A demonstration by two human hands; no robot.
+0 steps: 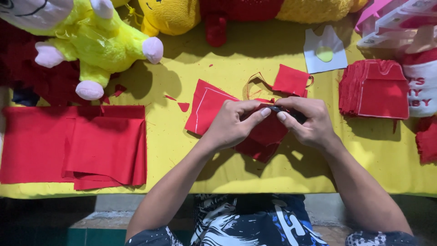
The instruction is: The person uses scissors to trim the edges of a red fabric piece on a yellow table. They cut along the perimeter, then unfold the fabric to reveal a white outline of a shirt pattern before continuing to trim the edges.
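My left hand (236, 123) and my right hand (306, 120) meet over the yellow table (227, 68), both pinching a piece of red fabric (266, 136) that hangs below them. A small dark tool (277, 109) shows between my right fingers, probably scissors; most of it is hidden. Under my left hand lies a flat red fabric piece (205, 105) with a white chalk line. A smaller red cut piece (291, 80) lies just beyond my hands.
Folded red cloth (75, 145) covers the table's left side. A stack of cut red shapes (375, 89) sits at the right, a white paper template (324, 51) behind it. Yellow plush toys (98, 38) line the far edge. Red scraps are scattered about.
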